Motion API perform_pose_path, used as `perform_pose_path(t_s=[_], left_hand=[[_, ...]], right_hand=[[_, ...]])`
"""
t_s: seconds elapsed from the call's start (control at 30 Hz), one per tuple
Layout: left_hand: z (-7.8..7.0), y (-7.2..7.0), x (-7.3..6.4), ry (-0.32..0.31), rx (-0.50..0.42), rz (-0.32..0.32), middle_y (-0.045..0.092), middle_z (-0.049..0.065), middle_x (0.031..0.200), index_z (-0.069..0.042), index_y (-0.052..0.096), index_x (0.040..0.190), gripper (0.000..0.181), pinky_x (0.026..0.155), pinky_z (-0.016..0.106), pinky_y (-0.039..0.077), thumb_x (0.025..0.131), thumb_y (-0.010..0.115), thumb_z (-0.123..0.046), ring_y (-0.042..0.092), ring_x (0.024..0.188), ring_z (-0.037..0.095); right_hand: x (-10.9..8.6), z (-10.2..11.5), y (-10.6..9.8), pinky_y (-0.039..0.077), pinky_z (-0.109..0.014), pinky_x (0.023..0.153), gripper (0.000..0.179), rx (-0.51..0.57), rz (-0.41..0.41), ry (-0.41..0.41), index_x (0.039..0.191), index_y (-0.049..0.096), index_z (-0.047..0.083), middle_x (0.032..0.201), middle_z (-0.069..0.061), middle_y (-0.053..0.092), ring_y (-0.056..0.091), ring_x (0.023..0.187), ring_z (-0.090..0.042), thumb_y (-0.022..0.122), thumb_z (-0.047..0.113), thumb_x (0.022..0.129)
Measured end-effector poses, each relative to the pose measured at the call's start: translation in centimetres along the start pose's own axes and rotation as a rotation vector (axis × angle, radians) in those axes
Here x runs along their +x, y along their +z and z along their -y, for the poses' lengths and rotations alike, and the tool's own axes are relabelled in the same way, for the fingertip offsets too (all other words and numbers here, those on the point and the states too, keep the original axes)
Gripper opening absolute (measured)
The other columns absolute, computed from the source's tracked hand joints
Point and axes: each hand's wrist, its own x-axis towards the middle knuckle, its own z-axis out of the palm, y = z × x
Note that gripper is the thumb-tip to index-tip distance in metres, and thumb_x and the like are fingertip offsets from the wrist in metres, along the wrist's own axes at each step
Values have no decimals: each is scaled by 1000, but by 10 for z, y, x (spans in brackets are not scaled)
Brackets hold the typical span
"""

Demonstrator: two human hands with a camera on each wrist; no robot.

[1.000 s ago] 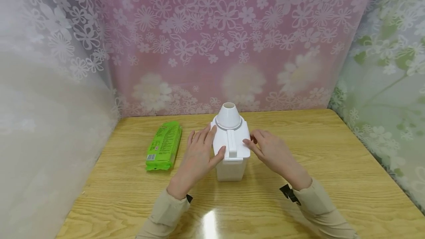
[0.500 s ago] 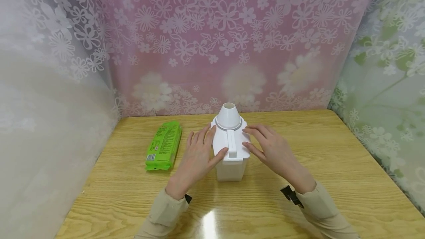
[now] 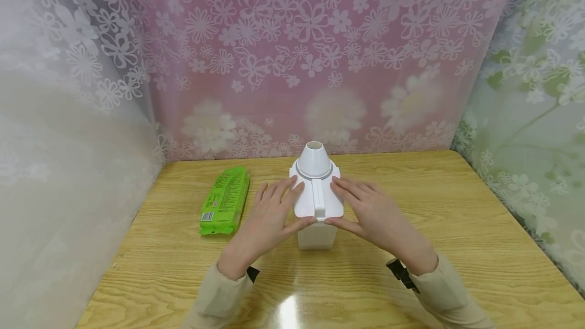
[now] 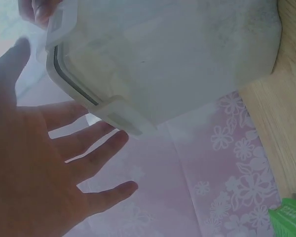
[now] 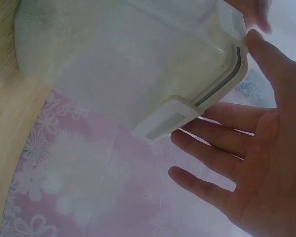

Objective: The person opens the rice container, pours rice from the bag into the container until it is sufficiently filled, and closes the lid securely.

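Observation:
A tall translucent storage container (image 3: 316,237) stands upright on the table. Its white lid (image 3: 303,202) has a raised handle (image 3: 318,198) and a white cone-shaped cap (image 3: 314,161) at the back. My left hand (image 3: 269,215) lies along the lid's left side, fingers extended and thumb at the front clip. From the right, my right hand (image 3: 372,212) mirrors it, fingertips on the lid and thumb by the same clip. Side clips show in both wrist views: one clip (image 4: 123,116) near the left fingers, another clip (image 5: 167,118) beside the right fingers. A grey seal (image 5: 222,84) shows under the lid.
Left of the container lies a green plastic packet (image 3: 225,201) with printed text and a barcode. The wooden table (image 3: 434,207) runs back to a pink flowered curtain (image 3: 320,65). More curtains hang at both sides.
The right hand has moved up from the container's right side onto the lid, its thumb reaching the front clip. The left thumb has slid down to that clip. The container has stayed put.

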Motion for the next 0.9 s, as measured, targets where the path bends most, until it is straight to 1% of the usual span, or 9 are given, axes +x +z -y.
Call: perform_pose_path(t_s=[0.1, 0.17, 0.33, 0.53, 0.7, 0.9], left_hand=[[-1, -1, 0, 20, 32, 1, 41, 13, 157, -11, 45, 153, 76, 115, 59, 32, 96, 59, -59, 41, 142, 33], [-2, -1, 0, 33, 44, -12, 42, 15, 156, -9, 46, 152, 76, 114, 59, 34, 96, 61, -57, 43, 141, 34], [-3, 0, -1, 38, 36, -27, 43, 16, 155, -8, 46, 152, 76, 114, 60, 34, 95, 64, -55, 43, 140, 35], [-3, 0, -2, 41, 28, -29, 41, 16, 157, -8, 44, 153, 79, 115, 59, 32, 93, 65, -56, 42, 142, 35], [-3, 0, -2, 46, 28, -36, 41, 16, 157, -8, 44, 153, 78, 116, 58, 32, 94, 65, -55, 42, 141, 35], [-3, 1, -2, 42, 27, -35, 40, 17, 157, -7, 44, 153, 79, 115, 60, 33, 94, 64, -55, 42, 141, 35]], right_hand=[[0, 2, 0, 52, -54, 97, 89, -11, 9, 5, 134, 63, -3, 135, -20, 64, 66, 115, -37, 33, 73, 98], [-1, 3, 1, 51, -54, 97, 89, -14, 17, 8, 135, 62, -3, 136, -20, 63, 66, 115, -37, 33, 73, 97], [-1, 5, 3, 51, -55, 98, 89, -1, 18, 14, 136, 61, -4, 137, -22, 62, 64, 118, -39, 37, 73, 97], [-3, 7, 5, 51, -56, 97, 88, 13, -6, 25, 135, 61, -5, 137, -22, 61, 63, 120, -39, 37, 71, 98], [-3, 7, 6, 52, -56, 96, 87, 16, -13, 25, 136, 60, -6, 138, -22, 61, 63, 120, -39, 39, 70, 98], [-2, 7, 6, 52, -56, 96, 89, 20, -11, 27, 136, 60, -6, 138, -22, 61, 63, 120, -39, 36, 71, 98]])
